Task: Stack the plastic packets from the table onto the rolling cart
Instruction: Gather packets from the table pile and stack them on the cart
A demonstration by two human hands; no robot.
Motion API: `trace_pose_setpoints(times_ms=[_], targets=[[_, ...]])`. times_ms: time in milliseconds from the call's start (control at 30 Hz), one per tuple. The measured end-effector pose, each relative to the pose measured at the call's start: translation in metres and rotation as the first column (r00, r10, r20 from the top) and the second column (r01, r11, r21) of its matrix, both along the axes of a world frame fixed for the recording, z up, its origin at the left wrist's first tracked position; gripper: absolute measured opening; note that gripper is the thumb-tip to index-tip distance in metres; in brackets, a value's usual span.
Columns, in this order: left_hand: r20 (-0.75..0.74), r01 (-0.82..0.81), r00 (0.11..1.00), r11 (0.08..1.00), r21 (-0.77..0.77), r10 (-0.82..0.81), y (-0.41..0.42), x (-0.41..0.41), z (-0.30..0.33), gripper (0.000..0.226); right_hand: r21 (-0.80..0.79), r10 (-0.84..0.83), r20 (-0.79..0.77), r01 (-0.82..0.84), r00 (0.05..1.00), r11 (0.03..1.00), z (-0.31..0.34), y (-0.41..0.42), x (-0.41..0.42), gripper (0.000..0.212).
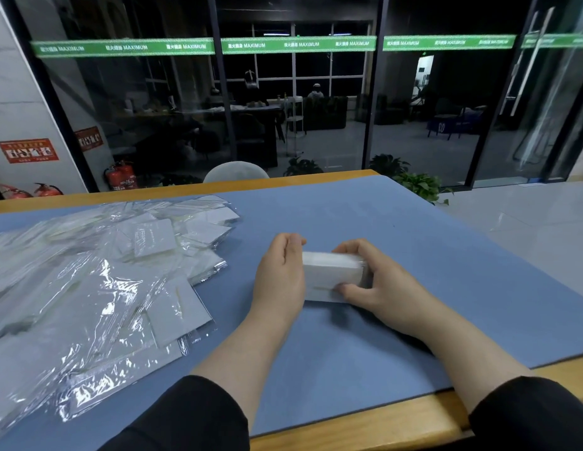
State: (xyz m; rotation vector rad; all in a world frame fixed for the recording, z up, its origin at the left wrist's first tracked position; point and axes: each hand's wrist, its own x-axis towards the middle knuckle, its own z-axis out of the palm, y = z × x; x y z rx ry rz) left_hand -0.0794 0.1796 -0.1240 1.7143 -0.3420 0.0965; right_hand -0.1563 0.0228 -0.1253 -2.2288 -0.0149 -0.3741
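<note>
1. The table [348, 428] carries a blue mat [414, 255]; no cart is in view.
2. A loose heap of plastic packets [104, 271] sprawls on the mat's left side: light, floppy and glossy, likely to slide apart.
3. A squared-up bundle of packets [331, 276] stands on the mat between both hands.
4. The left hand [278, 278] presses flat against its end; the right hand [378, 283] curls around the other end. Squeezing from both ends should keep it together.
</note>
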Motion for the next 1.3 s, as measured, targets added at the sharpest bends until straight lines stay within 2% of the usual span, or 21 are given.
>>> trace_pose_setpoints(times_ms=[100,233,267,333,433,500,600,667,833,1067,1233,1300], targets=[[-0.067,0.005,0.998,0.995,-0.101,-0.011,0.001,-0.001,0.002,0.04,0.01,-0.023,0.024,0.022,0.999,1.0,0.0,0.0,0.001,0.039],[-0.132,-0.017,0.991,0.951,-0.31,-0.025,0.006,0.004,0.002,0.055,0.068,-0.099,0.106,0.092,0.989,0.993,0.002,0.001,0.0,0.039],[-0.133,0.003,0.99,0.949,-0.314,-0.047,0.006,0.004,0.001,0.059,0.07,-0.109,0.112,0.102,0.988,0.992,0.003,0.001,-0.001,0.04],[-0.116,0.087,0.986,0.97,-0.229,-0.116,0.005,0.002,0.001,0.06,0.036,-0.083,0.078,0.08,0.994,0.996,0.003,0.003,-0.001,0.042],[-0.091,0.163,0.981,0.981,-0.101,-0.173,0.003,-0.002,0.003,0.038,-0.011,-0.046,-0.02,0.045,0.999,0.999,0.002,0.004,0.0,0.046],[-0.087,0.185,0.978,0.981,-0.061,-0.19,0.003,-0.002,0.003,0.04,-0.011,-0.062,-0.026,0.062,0.998,0.998,0.003,0.005,0.0,0.043],[-0.065,0.22,0.972,0.973,-0.074,-0.225,0.007,-0.005,0.003,0.046,0.021,-0.111,0.01,0.111,0.994,0.994,0.007,0.006,-0.005,0.041],[-0.034,0.267,0.962,0.959,-0.097,-0.271,0.011,-0.005,0.003,0.04,0.048,-0.166,0.058,0.164,0.984,0.985,0.014,0.004,-0.013,0.042],[0.017,0.396,0.917,0.913,0.102,-0.4,0.006,-0.014,0.016,0.049,0.074,-0.236,0.137,0.228,0.962,0.971,0.039,-0.009,-0.061,0.041],[0.046,0.642,0.765,0.767,0.019,-0.642,-0.094,-0.088,0.058,0.027,0.103,-0.433,0.158,0.421,0.888,0.901,0.071,-0.072,-0.174,0.044],[0.054,0.751,0.651,0.653,0.097,-0.757,-0.174,-0.141,0.074,0.019,0.05,-0.544,0.02,0.542,0.839,0.839,0.089,-0.134,-0.259,0.048],[0.069,0.782,0.601,0.603,0.158,-0.796,-0.201,-0.159,0.08,0.026,0.02,-0.58,-0.032,0.581,0.814,0.814,0.094,-0.153,-0.287,0.048]])
